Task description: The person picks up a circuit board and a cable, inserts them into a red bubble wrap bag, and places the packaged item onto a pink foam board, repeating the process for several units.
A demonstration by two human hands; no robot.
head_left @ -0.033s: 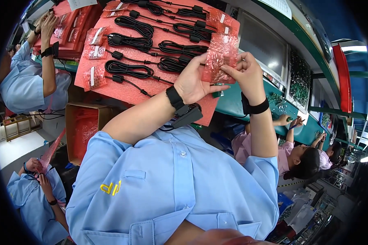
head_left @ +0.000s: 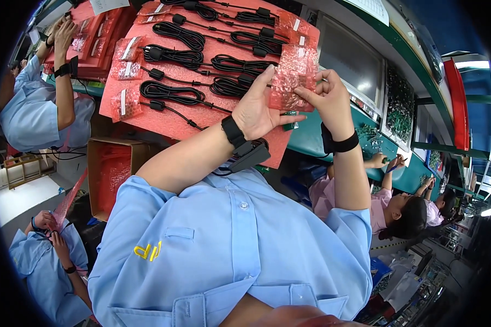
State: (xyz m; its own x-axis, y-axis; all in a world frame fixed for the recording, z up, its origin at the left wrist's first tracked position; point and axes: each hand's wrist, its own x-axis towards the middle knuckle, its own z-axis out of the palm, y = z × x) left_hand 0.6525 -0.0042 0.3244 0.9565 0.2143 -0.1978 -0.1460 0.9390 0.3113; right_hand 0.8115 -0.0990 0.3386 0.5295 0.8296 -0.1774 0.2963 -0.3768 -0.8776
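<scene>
In my right hand (head_left: pixel 334 103) a red bubble-wrap bag (head_left: pixel 292 73) is pinched between thumb and fingers, over the right edge of a pink foam sheet (head_left: pixel 281 146). My left hand (head_left: pixel 255 113) is at the bag's lower left, palm up. Its thumb stands apart from the bag and one finger stretches out below; the other fingers are partly hidden behind the bag. Coiled black cables (head_left: pixel 172 92) with moulded plugs lie in rows on the foam. Small red bubble bags with white labels (head_left: pixel 126 103) line its left side, and more bags (head_left: pixel 299 26) its upper right.
An open cardboard box (head_left: pixel 117 144) with red plastic inside stands at the left. Blue-shirted co-workers are at far left (head_left: pixel 38 117) and lower left (head_left: pixel 49 278). Pink-shirted people (head_left: pixel 324 197) sit along the green bench (head_left: pixel 313 140) at right. A shelf frame (head_left: pixel 376 32) runs above.
My left thumb has come away from the bag's edge and points up. The bag's lower left corner has shifted slightly left. My right hand keeps its pinch.
</scene>
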